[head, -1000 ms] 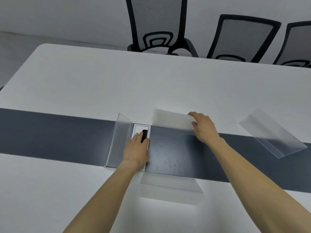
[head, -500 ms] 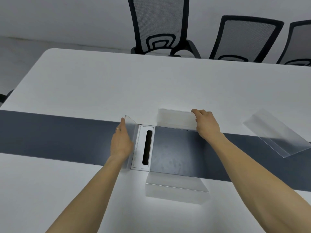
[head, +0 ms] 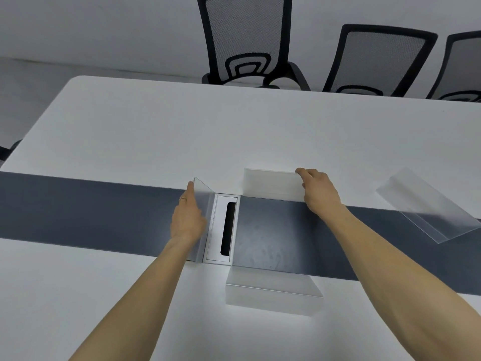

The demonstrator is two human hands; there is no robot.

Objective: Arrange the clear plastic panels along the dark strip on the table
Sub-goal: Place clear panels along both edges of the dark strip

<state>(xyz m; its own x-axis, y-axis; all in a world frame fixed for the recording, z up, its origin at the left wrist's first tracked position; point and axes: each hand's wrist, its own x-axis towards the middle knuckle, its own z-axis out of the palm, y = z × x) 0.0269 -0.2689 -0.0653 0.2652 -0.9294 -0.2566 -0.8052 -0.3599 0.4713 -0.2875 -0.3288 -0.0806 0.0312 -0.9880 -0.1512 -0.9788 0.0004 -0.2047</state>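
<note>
A: Where are the hands?

B: The left hand [head: 188, 217] lies flat, fingers straight and together, against the outer face of the left panel [head: 205, 204], which stands across the dark strip [head: 78, 207] just left of the white cable box [head: 221, 230]. It presses rather than clamps.

A: And the right?

B: The right hand [head: 318, 191] pinches the top right corner of the far panel [head: 270, 183], fingers curled over its upper edge. That panel stands upright along the strip's far border, just right of the box.

A: Other panels?

B: A near panel [head: 273, 293] sits along the strip's near border, opposite the far one, on the white table [head: 156, 126]. A fourth panel [head: 426, 204] lies tilted and apart to the right, crossing the strip at an angle, with no hand on it.

A: Anything behind?

B: Three black mesh chairs [head: 244, 40] stand at the table's far side. There is a ring [head: 183, 199] on the left hand.
</note>
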